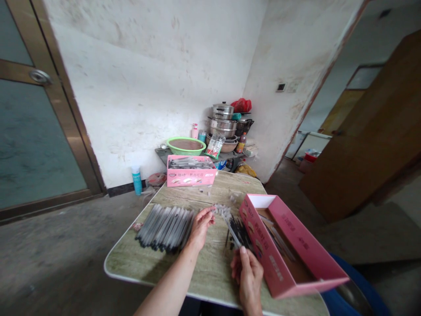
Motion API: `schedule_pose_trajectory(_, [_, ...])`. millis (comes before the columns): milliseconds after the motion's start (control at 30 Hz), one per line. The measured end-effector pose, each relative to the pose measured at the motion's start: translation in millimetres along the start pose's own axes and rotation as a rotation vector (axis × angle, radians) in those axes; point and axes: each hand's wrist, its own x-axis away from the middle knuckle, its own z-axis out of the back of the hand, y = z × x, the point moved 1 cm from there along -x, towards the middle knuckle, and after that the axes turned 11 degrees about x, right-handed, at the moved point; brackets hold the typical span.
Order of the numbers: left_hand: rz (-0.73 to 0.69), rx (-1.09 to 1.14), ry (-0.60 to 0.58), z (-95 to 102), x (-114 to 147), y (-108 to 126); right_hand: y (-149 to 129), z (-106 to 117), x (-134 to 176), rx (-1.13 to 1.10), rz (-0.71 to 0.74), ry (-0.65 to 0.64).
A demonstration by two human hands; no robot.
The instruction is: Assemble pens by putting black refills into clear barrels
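My right hand (248, 274) grips a clear pen barrel (233, 231) near its lower end, and the barrel slants up and left. My left hand (201, 226) has its thumb and fingers pinched together at the edge of a pile of small translucent pieces (223, 210); anything between its fingertips is too small to name. Left of that hand, a neat row of clear pens with black tips (166, 228) lies on the table. A heap of thin black pen parts (242, 230) lies beyond my right hand, partly behind the raised barrel.
A long pink open box (289, 237) with a few pen barrels inside stands at the table's right. Another pink box (191, 177), full of pens, is at the far edge of the table (210, 272). Behind it stand a green basin (186, 151) and stacked steel pots (223, 125).
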Motion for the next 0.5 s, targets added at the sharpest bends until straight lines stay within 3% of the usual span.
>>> schedule_pose_trajectory(200, [-0.001, 0.095, 0.039, -3.0, 0.3, 3.0, -1.2, 0.0, 0.6, -0.001, 0.004, -0.017])
schedule_pose_trajectory(500, [-0.008, 0.068, 0.035, 2.7, -3.6, 1.9, -3.0, -1.1, 0.7, 0.021, 0.003, -0.055])
